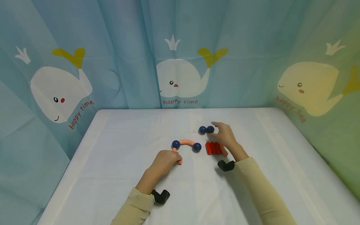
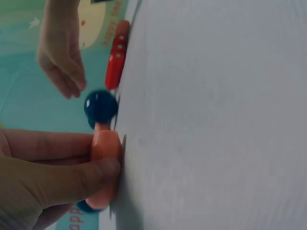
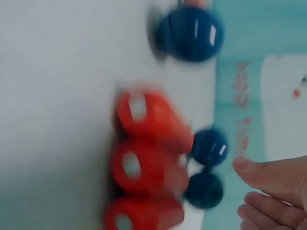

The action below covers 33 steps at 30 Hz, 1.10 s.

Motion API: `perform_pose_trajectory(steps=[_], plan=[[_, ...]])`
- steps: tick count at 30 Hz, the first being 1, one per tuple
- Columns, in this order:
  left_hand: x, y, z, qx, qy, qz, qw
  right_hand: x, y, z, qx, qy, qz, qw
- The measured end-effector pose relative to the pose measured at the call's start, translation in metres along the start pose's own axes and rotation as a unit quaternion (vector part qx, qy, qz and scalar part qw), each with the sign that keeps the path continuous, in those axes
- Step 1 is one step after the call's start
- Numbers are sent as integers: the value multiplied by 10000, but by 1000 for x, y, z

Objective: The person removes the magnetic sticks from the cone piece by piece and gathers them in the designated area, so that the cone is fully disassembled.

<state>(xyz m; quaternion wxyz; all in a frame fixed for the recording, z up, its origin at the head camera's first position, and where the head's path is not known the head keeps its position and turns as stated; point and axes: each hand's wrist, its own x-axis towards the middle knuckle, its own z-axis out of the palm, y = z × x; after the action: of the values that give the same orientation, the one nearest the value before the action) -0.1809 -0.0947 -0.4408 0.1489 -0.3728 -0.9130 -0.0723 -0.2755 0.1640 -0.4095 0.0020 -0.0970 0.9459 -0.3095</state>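
Note:
My left hand (image 1: 166,162) pinches a salmon-coloured curved magnetic rod (image 2: 104,146) between thumb and fingers, low over the table. The rod's far end meets a dark blue ball (image 1: 175,144). From that ball a second curved rod (image 1: 186,142) arches to another blue ball (image 1: 197,147). Farther back, two more blue balls (image 1: 202,130) sit side by side. My right hand (image 1: 224,135) hovers at the right-hand one of these, thumb and fingers spread apart. In the right wrist view its fingers (image 3: 268,175) show a gap from the balls, with nothing held.
Several red rods (image 1: 213,148) lie in a row below the right hand, with a salmon curved rod (image 1: 224,151) at their right end. All rest on a white-covered table (image 1: 118,140). A whale-print curtain (image 1: 135,62) hangs behind it.

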Motion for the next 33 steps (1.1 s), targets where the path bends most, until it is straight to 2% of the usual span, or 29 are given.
perform_pose_trajectory(steps=[4,8,10,14,16,20,23,26,29,31,33], plan=[[1,4,-1,151,-121,121,9997,-30,-7,9,334,392,-678,9964],[2,7,2,14,-13,121,9999,-48,-13,24,495,604,-1149,9903],[2,8,3,-94,69,107,9999,-55,-18,30,564,571,-1338,9878],[4,11,6,-50,334,156,9993,-65,-29,43,764,168,-1613,9838],[5,12,7,-19,431,197,9989,-68,-33,48,903,-112,-1620,9826],[4,8,7,-435,473,227,9977,-73,-38,56,1074,-535,-1589,9800],[2,0,3,-1057,544,-71,9929,-76,-41,60,1095,-714,-1678,9771],[-2,-8,-1,-1610,477,-770,9828,-77,-43,64,1080,-917,-1767,9740],[-4,-15,-3,-1928,176,-1415,9708,-77,-44,67,1035,-1106,-1812,9717],[-6,-17,-3,-1993,-10,-1617,9665,-77,-45,69,1002,-1173,-1852,9705],[-7,-19,-2,-2018,-116,-1646,9654,-77,-46,70,972,-1204,-1893,9697]])
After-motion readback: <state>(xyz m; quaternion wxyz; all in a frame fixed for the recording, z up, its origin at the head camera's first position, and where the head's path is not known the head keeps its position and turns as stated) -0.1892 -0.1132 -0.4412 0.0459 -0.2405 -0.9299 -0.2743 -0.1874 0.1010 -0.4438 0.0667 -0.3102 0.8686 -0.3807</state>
